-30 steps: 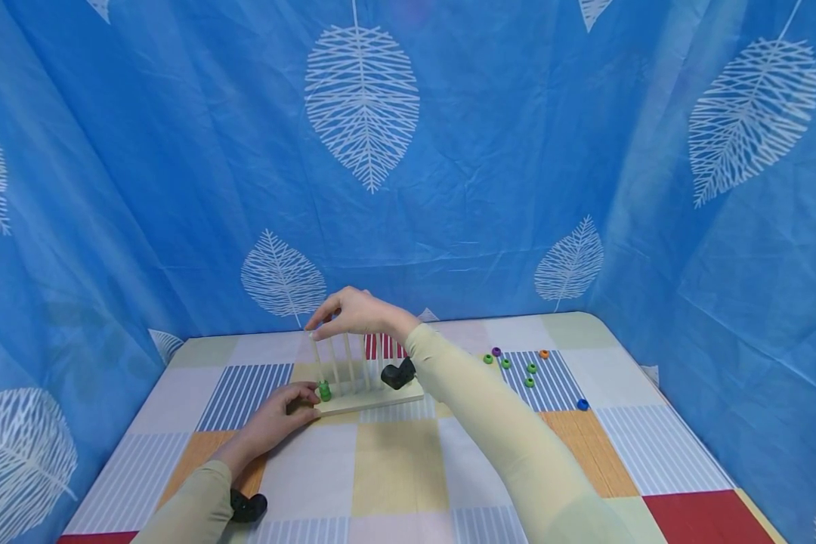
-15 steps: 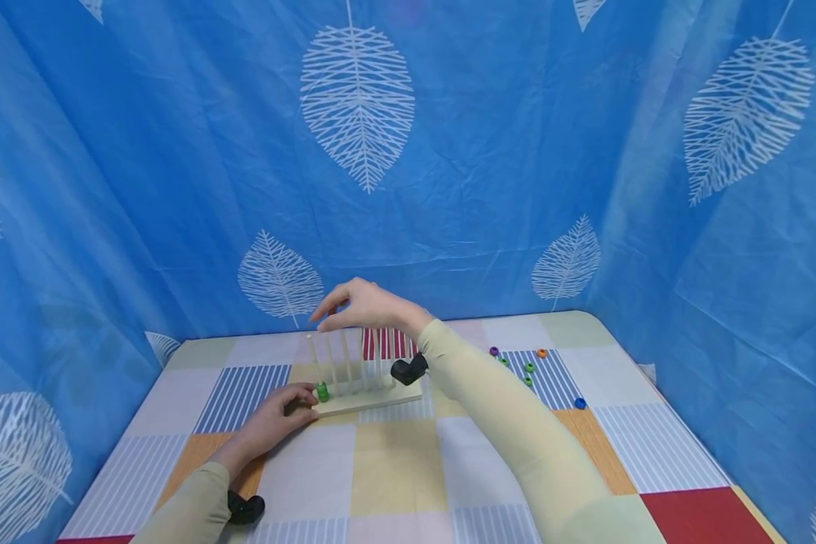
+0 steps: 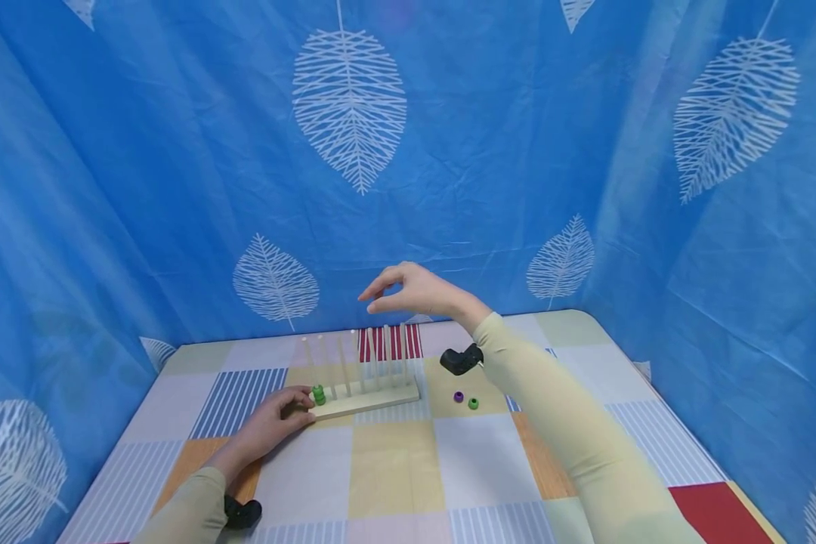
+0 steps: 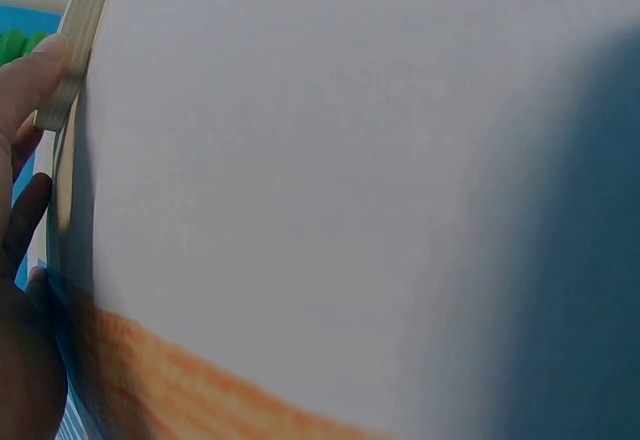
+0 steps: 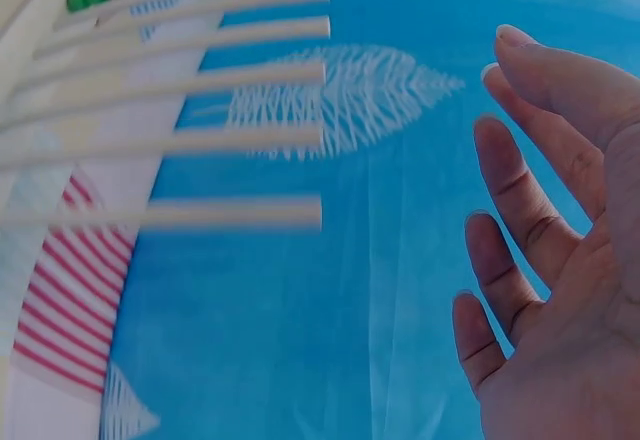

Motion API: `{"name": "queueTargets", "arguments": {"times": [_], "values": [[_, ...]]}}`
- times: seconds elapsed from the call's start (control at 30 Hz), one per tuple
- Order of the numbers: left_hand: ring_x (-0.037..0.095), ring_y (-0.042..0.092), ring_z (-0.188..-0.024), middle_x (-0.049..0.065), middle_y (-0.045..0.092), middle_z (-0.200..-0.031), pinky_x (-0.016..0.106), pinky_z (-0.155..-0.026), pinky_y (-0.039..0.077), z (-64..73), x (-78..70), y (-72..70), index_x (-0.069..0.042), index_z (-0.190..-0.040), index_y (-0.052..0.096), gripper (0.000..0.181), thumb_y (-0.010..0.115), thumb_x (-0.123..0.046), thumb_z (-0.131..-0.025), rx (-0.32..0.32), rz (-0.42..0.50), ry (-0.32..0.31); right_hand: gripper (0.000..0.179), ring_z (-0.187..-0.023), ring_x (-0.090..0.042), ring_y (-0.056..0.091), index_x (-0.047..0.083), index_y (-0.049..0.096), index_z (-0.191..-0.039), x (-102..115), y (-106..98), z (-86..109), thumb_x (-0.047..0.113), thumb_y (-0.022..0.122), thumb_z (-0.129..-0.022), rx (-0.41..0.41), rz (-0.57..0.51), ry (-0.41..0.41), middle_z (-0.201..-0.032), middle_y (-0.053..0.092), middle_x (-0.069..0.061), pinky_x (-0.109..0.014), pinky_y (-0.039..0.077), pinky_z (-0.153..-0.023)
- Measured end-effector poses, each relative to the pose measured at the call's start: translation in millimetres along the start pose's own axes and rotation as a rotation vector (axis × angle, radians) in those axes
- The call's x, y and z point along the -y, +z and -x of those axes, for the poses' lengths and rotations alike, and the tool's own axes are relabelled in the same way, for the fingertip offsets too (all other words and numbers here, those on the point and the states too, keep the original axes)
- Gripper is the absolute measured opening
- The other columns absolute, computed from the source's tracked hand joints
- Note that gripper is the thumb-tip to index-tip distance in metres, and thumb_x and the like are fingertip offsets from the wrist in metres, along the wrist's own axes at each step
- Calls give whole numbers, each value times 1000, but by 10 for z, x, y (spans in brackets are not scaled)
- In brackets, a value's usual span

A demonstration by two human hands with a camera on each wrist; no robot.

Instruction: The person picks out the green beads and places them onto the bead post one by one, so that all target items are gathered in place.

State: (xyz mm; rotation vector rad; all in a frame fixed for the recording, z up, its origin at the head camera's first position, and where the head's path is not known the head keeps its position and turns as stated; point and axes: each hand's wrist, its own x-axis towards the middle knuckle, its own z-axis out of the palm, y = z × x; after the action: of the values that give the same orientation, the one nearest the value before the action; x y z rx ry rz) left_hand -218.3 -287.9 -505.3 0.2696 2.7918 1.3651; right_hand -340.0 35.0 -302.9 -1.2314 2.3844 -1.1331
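Observation:
A pale wooden peg rack (image 3: 370, 401) stands on the table, with a row of upright pegs along its base. Green beads (image 3: 319, 395) are stacked low on its leftmost peg. At that end my left hand (image 3: 280, 420) grips the base between thumb and fingers; in the left wrist view the thumb (image 4: 38, 75) lies against the wood beside the green beads. My right hand (image 3: 415, 291) is raised above the rack's right half, its fingers loosely bent and holding nothing. The right wrist view shows its fingertips apart from the peg ends.
A purple bead (image 3: 459, 397) and a green bead (image 3: 473, 404) lie right of the rack. My right sleeve (image 3: 551, 412) crosses over the table's right side, hiding part of it. A patchwork cloth (image 3: 394, 468) covers the table, and a blue curtain (image 3: 449, 151) hangs behind.
My right hand has moved from the top of the leftmost peg, up and to the right, with its fingers spreading. My left hand stays at the rack's end. The right arm now covers several beads.

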Motion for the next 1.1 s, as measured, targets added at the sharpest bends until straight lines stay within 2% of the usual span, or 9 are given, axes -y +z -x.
{"name": "queueTargets", "arguments": {"times": [0.27,0.4,0.57,0.83,1.1], "values": [[42,43,-139,16,57,-142,61,-118,28,-8,15,14,-16,-103,69,14,77,-21,-94,-3,5,-10,25,-121,-15,52,35,75,-117,-192,-227,359,44,74,-94,-70,54,103,-122,66,9,-48,48,-99],[42,43,-140,16,56,-142,61,-118,27,-6,16,18,-16,-103,69,14,77,-21,-93,-2,17,-12,24,-125,-23,54,32,76,-118,-313,-314,541,39,74,-94,-100,45,141,-124,66,5,-51,49,-100],[43,42,-139,17,56,-142,62,-117,28,4,11,13,-15,-103,68,14,77,-22,-94,4,16,-3,31,-128,-27,54,29,75,-120,-543,-399,784,43,76,-93,-139,40,200,-128,66,2,-54,47,-103],[44,42,-139,18,56,-143,63,-117,28,9,-15,9,-15,-102,68,13,76,-21,-94,6,17,-20,32,-133,-28,50,27,74,-123,-860,-437,1156,41,74,-94,-172,36,285,-128,66,3,-60,32,-114],[44,42,-140,18,56,-143,63,-117,27,17,-35,-2,-14,-103,68,15,76,-24,-95,10,14,-10,38,-122,-31,56,21,71,-129,-1167,-404,1513,42,71,-97,-190,22,375,-131,65,-5,-53,49,-97]]}}
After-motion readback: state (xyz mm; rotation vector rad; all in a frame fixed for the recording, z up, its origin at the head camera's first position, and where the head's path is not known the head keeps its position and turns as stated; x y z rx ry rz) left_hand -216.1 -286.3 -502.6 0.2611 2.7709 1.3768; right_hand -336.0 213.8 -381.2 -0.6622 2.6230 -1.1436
